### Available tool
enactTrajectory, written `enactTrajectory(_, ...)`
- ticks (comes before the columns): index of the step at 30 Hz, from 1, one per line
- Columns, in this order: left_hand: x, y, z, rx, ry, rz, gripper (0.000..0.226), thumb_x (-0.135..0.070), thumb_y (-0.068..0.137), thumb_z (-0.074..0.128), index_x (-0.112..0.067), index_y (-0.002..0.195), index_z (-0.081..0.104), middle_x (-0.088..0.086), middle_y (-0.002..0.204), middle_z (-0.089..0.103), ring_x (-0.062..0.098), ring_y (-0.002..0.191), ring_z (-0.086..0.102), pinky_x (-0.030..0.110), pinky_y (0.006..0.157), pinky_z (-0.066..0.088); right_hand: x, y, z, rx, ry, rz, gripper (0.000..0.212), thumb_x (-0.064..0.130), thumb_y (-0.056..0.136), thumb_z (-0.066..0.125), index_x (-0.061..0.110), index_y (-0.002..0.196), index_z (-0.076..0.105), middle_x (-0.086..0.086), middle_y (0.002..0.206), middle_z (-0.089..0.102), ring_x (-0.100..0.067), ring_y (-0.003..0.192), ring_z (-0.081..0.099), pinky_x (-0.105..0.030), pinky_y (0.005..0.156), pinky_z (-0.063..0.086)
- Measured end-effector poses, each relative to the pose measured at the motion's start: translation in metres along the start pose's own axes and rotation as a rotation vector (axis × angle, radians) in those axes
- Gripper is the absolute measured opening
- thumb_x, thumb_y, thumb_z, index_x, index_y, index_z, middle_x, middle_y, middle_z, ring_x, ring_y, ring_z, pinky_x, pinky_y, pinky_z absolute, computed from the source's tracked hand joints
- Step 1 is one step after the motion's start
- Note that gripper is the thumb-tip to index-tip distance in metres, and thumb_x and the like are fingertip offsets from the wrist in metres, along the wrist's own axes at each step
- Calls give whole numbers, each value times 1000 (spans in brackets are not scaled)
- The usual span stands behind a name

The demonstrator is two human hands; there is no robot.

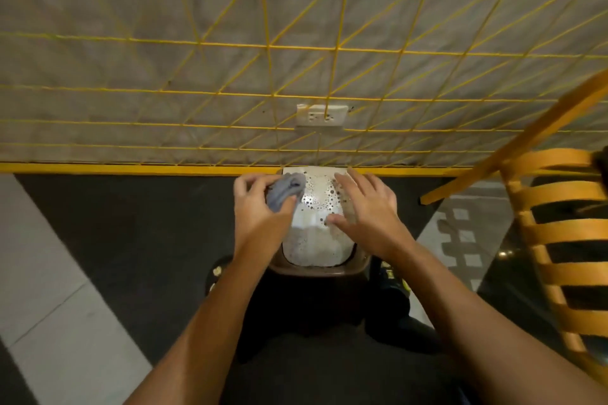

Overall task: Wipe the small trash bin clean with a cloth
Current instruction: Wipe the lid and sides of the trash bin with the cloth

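A small brown trash bin [317, 268] stands on the dark floor against the wall, seen from above. Its white lid [316, 204] carries a pattern of dark dots. My left hand [260, 204] grips a bunched grey-blue cloth [284, 191] at the lid's left edge. My right hand [365, 204] lies over the lid's right side with fingers spread and nearly straight, thumb on the lid surface. The bin's body below the rim is mostly in shadow between my forearms.
A grey wall with yellow grid lines and a white power outlet [321, 115] rises right behind the bin. An orange slatted chair [566, 240] stands close on the right. A pale floor strip [39, 273] runs on the left. Dark shoes [391, 276] flank the bin.
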State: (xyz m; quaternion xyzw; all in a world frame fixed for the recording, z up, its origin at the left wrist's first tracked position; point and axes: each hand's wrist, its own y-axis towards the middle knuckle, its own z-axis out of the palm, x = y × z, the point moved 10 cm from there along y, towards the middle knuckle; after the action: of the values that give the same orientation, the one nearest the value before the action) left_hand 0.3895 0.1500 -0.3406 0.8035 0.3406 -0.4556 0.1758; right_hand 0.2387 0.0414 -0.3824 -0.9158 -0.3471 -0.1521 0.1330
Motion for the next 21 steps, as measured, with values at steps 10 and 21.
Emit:
enactTrajectory(10,-6,13,57,173,283,204,29,-10,83,59,-9,112,62,9,110,63,23,103,55,34,89,45,-6,19,22,-74,-118,-64,77,52,78,63,29,143,27,3,152,29,-27,142,13,-55,111,-5)
enactTrajectory(21,1,18,41,3,336,152,21,-5,85,55,-2,105,62,14,99,63,26,94,55,33,79,45,-5,14,21,-79,-80,-52,76,50,79,62,28,143,27,2,153,26,-26,143,12,-55,111,-6)
